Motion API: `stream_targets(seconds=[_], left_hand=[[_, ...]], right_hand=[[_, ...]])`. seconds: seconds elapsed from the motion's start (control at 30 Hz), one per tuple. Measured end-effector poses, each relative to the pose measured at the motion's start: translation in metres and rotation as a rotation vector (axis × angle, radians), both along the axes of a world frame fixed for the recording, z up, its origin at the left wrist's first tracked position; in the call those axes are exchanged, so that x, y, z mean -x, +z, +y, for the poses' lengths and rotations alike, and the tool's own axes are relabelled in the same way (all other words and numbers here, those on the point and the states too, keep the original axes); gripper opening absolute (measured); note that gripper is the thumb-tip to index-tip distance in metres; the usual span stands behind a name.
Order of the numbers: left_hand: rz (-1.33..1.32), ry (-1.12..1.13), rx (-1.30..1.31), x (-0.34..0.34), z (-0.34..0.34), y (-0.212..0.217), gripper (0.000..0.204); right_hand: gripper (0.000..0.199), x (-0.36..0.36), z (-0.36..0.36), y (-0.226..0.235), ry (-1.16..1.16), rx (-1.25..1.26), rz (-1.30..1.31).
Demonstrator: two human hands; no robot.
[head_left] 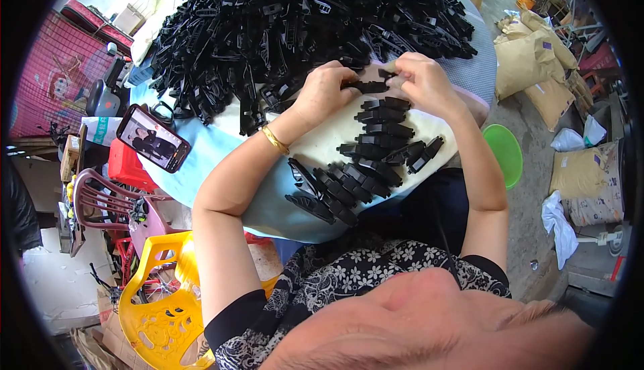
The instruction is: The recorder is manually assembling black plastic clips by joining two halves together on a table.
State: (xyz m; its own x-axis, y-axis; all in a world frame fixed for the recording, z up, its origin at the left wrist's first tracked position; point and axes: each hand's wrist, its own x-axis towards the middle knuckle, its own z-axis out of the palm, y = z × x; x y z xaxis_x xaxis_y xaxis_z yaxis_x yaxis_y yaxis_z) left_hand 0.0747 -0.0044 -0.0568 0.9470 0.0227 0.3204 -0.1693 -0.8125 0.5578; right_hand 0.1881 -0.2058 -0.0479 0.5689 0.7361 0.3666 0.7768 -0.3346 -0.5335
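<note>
My left hand (327,91), wearing a gold bangle (275,140), is closed with thumb and fingers on the left end of a black plastic part (367,87). At that part's other end my right hand (426,85) is closed too. A small black piece (386,73) shows at its fingertips; its exact shape is too small to tell. Just nearer to me, a stacked row of similar black plastic parts (384,130) runs down the pale cloth, with several loose ones (425,155) beside it. Beyond both hands rises a large heap of black plastic parts (295,21).
A phone (153,138) showing a picture stands at the table's left edge. Left of the table are a yellow plastic chair (161,303), a mauve chair (100,199) and a red container (131,165). On the right are a green basin (503,155) and brown sacks (530,65).
</note>
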Motion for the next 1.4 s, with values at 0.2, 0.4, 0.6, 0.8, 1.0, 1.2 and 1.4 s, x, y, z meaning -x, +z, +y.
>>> stream_targets(seconds=[0.2,0.4,0.6,0.8,1.0,1.2,1.4], left_hand=[[-0.005,-0.026,0.042,-0.002,0.001,-0.002,0.025],[-0.056,-0.066,-0.026,-0.005,-0.008,-0.001,0.019],[-0.105,-0.059,-0.227,0.013,0.000,0.006,0.029],[-0.050,0.280,-0.541,0.082,0.045,0.031,0.074],[-0.002,0.322,-0.598,0.078,0.043,0.004,0.060],[-0.107,0.193,-0.497,0.024,0.019,-0.006,0.051],[-0.099,0.151,-0.470,-0.011,-0.005,-0.005,0.050]], right_hand=[[0.016,-0.003,-0.005,0.004,0.190,0.021,-0.306],[0.020,0.000,0.014,0.005,0.235,0.061,-0.063],[0.020,-0.001,0.011,-0.015,0.262,-0.066,0.262],[0.023,-0.003,0.007,-0.011,0.444,-0.062,0.003],[0.025,0.003,0.002,0.008,0.530,0.197,0.392],[0.027,0.010,-0.010,0.007,0.574,0.253,0.619],[0.023,-0.006,-0.015,0.011,0.230,0.019,0.372]])
